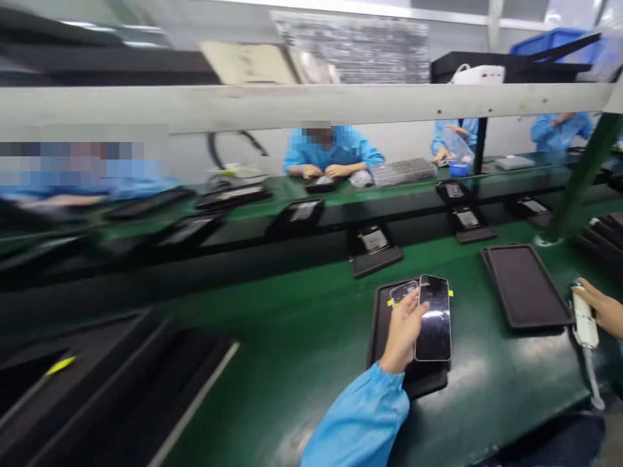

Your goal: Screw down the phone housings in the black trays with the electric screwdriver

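Observation:
My left hand (403, 331), in a blue sleeve, is closed on a smartphone (435, 334) with its dark screen facing up. The thumb lies over the phone's left edge. Below it is a black tray (419, 383). Partly hidden behind my fingers, a clear-looking phone back or case (400, 290) shows at the tray's upper end, and small yellow tabs stick out on either side. At the right edge, my right hand (606, 310) grips a white handheld device (585, 318) with a pale cord; its exact kind is unclear.
Stacked empty-looking black trays (528, 285) lie between my hands. Beyond runs a dark conveyor belt (321, 243) with phone-bearing trays (374, 241). Large black foam pieces (97, 383) fill the left. A white beam (292, 107) crosses overhead, and co-workers in blue (341, 152) sit opposite.

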The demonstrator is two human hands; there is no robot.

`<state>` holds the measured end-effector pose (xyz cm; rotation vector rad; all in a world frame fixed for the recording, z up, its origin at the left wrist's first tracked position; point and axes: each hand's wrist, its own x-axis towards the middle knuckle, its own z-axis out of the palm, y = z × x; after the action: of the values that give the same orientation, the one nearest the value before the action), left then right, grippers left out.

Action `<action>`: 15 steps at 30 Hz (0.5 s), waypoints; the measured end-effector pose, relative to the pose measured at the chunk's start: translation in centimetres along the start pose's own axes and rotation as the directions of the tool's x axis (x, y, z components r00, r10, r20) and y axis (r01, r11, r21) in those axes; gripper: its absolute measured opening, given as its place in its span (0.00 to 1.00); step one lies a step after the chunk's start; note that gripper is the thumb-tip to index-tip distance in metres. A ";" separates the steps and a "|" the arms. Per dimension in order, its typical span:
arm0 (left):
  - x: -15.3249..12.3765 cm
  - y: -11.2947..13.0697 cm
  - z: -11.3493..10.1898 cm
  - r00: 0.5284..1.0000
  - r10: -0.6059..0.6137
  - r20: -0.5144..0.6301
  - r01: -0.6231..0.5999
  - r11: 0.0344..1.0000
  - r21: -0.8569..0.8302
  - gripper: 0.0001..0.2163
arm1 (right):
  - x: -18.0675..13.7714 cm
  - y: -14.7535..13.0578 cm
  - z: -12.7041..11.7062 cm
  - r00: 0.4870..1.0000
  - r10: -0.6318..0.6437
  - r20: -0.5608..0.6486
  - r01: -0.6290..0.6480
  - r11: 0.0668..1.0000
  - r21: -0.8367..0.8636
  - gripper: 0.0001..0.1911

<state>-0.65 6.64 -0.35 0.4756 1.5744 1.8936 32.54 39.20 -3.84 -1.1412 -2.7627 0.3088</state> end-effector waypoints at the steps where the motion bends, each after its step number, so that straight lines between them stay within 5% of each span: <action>1: 0.7 0.0 0.8 1.000 -0.016 0.015 0.016 1.000 -0.019 0.23 | -0.6 0.4 -0.6 0.999 0.018 0.049 -0.016 0.999 -0.036 0.37; 3: 2.1 -0.2 3.7 0.997 -0.037 0.069 0.040 0.998 -0.049 0.21 | -0.9 -0.2 -1.7 0.997 0.077 0.002 -0.076 0.990 -0.120 0.37; 6: 3.8 -1.0 10.6 0.988 -0.053 0.147 0.062 0.996 -0.059 0.17 | -0.2 -4.0 -2.4 0.969 0.170 -0.178 -0.202 0.963 -0.180 0.22; 10: 4.4 -2.5 19.5 0.986 -0.076 0.150 0.070 0.997 0.045 0.14 | 0.7 -8.8 -1.4 0.951 0.302 -0.062 -0.307 0.920 -0.241 0.26; 12: 4.3 -3.3 21.9 0.987 -0.072 0.141 0.053 0.990 0.131 0.15 | 1.1 -9.6 -0.8 0.934 0.356 0.036 -0.334 0.904 -0.267 0.28; 15: 3.7 -4.1 22.0 0.981 0.005 0.192 -0.052 0.970 0.239 0.23 | 2.1 -8.8 -0.3 0.926 0.372 0.060 -0.341 0.895 -0.287 0.29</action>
<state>11.40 25.81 0.21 0.7659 1.6850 1.6279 25.11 34.66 -1.38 -1.7596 -2.7371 0.0258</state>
